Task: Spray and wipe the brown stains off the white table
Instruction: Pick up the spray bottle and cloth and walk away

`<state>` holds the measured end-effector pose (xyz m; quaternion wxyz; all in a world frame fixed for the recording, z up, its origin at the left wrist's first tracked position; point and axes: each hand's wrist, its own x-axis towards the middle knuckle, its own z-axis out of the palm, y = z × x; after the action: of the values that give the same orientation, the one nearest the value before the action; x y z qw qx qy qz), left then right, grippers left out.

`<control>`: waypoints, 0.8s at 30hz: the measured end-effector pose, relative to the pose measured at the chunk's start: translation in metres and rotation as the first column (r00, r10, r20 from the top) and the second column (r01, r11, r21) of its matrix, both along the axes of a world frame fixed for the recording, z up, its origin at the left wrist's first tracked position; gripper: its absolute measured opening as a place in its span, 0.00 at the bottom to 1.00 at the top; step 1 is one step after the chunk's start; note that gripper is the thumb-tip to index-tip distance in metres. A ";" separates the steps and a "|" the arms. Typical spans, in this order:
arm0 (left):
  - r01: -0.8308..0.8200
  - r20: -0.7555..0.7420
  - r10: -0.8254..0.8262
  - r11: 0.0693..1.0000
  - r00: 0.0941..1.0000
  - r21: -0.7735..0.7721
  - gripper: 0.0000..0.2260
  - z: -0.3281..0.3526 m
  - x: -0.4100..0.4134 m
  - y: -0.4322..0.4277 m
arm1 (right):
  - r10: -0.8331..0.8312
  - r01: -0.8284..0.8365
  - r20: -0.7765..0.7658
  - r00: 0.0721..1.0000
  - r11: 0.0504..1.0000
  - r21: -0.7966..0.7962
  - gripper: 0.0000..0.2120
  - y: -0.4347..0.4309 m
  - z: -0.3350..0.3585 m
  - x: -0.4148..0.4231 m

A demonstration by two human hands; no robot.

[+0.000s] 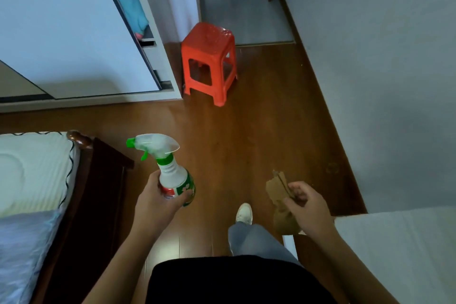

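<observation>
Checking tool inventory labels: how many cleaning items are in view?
2. A spray bottle gripped in the left hand, and a brown cloth pinched in the right hand. Others could lie outside the frame.

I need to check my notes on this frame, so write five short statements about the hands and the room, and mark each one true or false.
1. The left hand grips the spray bottle by its lower body. True.
2. The right hand holds nothing. False: its fingers pinch a brown cloth.
3. The plastic stool is blue. False: it is red.
4. The stool stands on the wooden floor. True.
5. The bottle's green nozzle points to the right of the picture. False: it points left, toward the bed.
</observation>
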<state>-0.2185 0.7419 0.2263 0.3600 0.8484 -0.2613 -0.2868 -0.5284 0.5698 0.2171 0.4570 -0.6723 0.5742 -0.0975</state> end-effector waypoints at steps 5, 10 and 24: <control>-0.123 0.040 0.123 0.992 0.992 0.008 0.32 0.008 0.033 -0.045 | 0.183 -0.184 0.037 0.982 0.983 0.014 0.12 -0.088 0.006 0.072; -0.320 0.032 0.319 0.947 0.947 0.022 0.32 0.008 0.067 -0.067 | 0.340 -0.340 0.102 0.935 0.940 -0.020 0.13 -0.154 0.023 0.153; -0.195 -0.045 0.195 0.981 0.980 0.002 0.29 -0.014 0.221 -0.263 | 0.217 -0.219 0.040 0.975 0.975 0.047 0.13 -0.316 0.024 0.268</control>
<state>0.0027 0.4792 0.2124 0.3931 0.8629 -0.1692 -0.2688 -0.2601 0.2541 0.2415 0.4919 -0.7176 0.4912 -0.0436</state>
